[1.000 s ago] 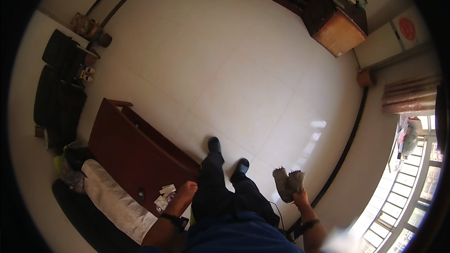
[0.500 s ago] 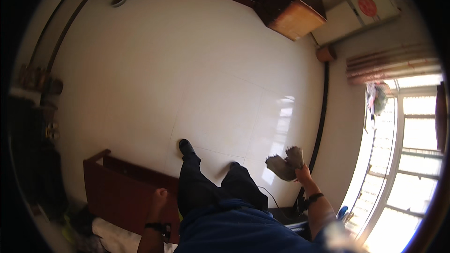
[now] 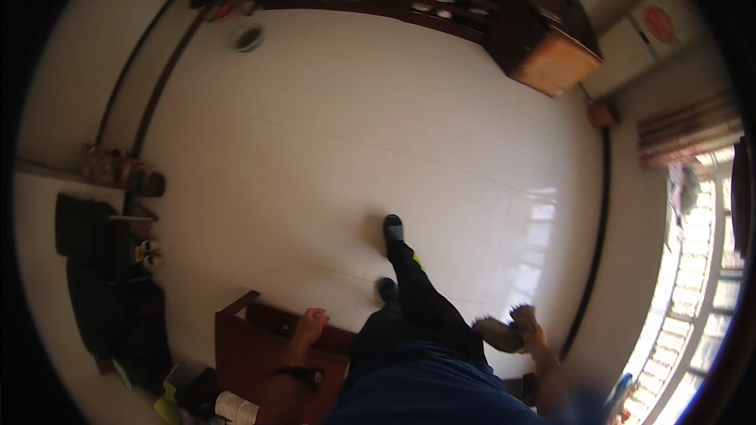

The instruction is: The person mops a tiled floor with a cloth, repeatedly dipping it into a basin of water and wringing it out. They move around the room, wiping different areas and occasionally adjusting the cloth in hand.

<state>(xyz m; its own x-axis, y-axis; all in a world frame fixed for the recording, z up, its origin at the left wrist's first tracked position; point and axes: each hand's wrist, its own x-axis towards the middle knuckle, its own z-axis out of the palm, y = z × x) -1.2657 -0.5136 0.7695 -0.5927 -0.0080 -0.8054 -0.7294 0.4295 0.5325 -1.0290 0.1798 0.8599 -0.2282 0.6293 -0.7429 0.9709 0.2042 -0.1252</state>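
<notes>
My right hand (image 3: 535, 338) is closed round a grey-brown ragged cloth (image 3: 501, 334), low at the right side of my body. The cloth spreads in two floppy lobes with jagged edges, and both hang clear of the floor. My left hand (image 3: 313, 324) is loosely curled, with nothing visible in it. It hangs over the dark red wooden furniture (image 3: 250, 342) at my left, and I cannot tell whether it touches it. A dark band circles each wrist.
Pale glossy tiles (image 3: 339, 165) cover the floor. Along the far side stands a dark cabinet (image 3: 370, 0) with a light-wood end panel (image 3: 555, 63). A bucket (image 3: 247, 38) stands far left, a dark chair (image 3: 87, 267) at left, a brown pot (image 3: 603, 115) far right. Windows (image 3: 693, 267) line the right.
The view has swung left and up, so the room shifts right and down. My right foot has stepped ahead of the left. The cloth stays in my right hand; my left hand has swung forward.
</notes>
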